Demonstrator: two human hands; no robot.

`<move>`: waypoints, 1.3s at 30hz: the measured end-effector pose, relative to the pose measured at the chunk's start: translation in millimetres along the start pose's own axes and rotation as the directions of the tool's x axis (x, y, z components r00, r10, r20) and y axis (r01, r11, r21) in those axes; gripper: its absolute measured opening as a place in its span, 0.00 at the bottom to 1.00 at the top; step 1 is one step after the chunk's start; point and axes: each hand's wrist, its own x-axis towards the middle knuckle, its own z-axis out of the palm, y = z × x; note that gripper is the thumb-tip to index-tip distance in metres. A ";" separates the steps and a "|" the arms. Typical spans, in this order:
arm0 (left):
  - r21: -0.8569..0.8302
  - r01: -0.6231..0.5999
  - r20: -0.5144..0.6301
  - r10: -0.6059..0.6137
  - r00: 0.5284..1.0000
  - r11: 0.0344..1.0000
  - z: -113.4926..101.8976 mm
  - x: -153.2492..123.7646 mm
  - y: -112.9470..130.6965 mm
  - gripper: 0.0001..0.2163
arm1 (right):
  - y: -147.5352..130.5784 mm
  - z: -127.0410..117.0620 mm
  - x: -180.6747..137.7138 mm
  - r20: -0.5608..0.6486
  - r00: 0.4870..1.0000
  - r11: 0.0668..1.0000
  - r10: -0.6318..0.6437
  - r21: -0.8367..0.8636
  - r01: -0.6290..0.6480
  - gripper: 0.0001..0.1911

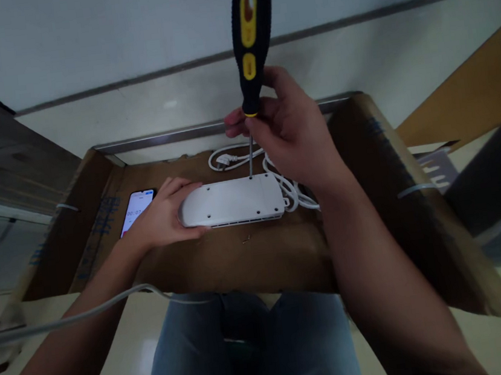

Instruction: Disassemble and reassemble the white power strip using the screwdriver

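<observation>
A white power strip [234, 200] lies across the cardboard with its screw-holed face up. My left hand [169, 212] grips its left end, thumb on the near edge and fingers on the far one. My right hand [291, 125] is closed around the lower part of a black and yellow screwdriver [254, 35], held nearly upright. The tip of its shaft meets a screw hole near the strip's far edge, right of the middle. From the strip's right end runs a white cord [294, 191], partly behind my right hand, and its plug [225, 161] rests beyond the strip.
Small loose screws [246, 239] lie on the cardboard [286, 253] in front of the strip. A phone [137, 210] showing a timer is beside my left forearm. Raised cardboard sides flank the work surface, and a white cable [109, 302] crosses at the lower left.
</observation>
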 end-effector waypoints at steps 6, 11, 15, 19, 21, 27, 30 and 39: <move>0.005 0.012 0.028 -0.012 1.000 1.000 1.2 1.5 -0.7 0.42 | -2.3 3.7 0.2 -0.023 1.000 0.998 0.010 -0.069 -0.012 0.15; 0.000 0.010 0.036 -0.010 0.999 1.000 0.3 3.3 -1.7 0.42 | -7.2 8.1 1.7 -0.100 0.995 0.988 -0.006 -0.152 -0.009 0.18; 0.009 -0.005 0.027 0.005 1.000 1.000 -2.3 5.5 -3.9 0.43 | -12.3 3.8 3.0 -0.173 0.983 0.965 -0.066 -0.262 0.018 0.18; 0.045 -0.059 -0.015 0.060 0.998 0.997 -7.1 7.7 -5.4 0.43 | -12.3 -1.0 2.8 -0.194 0.979 0.957 -0.067 -0.290 0.008 0.17; 0.049 -0.063 -0.016 0.064 0.998 0.997 -7.9 7.4 -5.2 0.43 | -10.5 -1.9 2.6 -0.207 0.976 0.956 -0.068 -0.295 0.004 0.17; -0.037 0.040 0.017 -0.039 0.999 0.999 -0.8 2.3 -0.5 0.42 | -7.3 -1.0 3.3 -0.229 0.970 0.951 -0.078 -0.309 0.004 0.16; -0.033 0.087 0.031 -0.086 0.996 0.996 -0.7 2.2 2.9 0.43 | -6.9 0.1 3.0 -0.238 0.968 0.951 -0.085 -0.308 0.007 0.17; -0.058 0.079 0.049 -0.076 0.996 0.995 -2.0 4.1 -0.2 0.46 | -3.3 -2.6 3.2 -0.221 0.972 0.959 -0.085 -0.282 0.019 0.17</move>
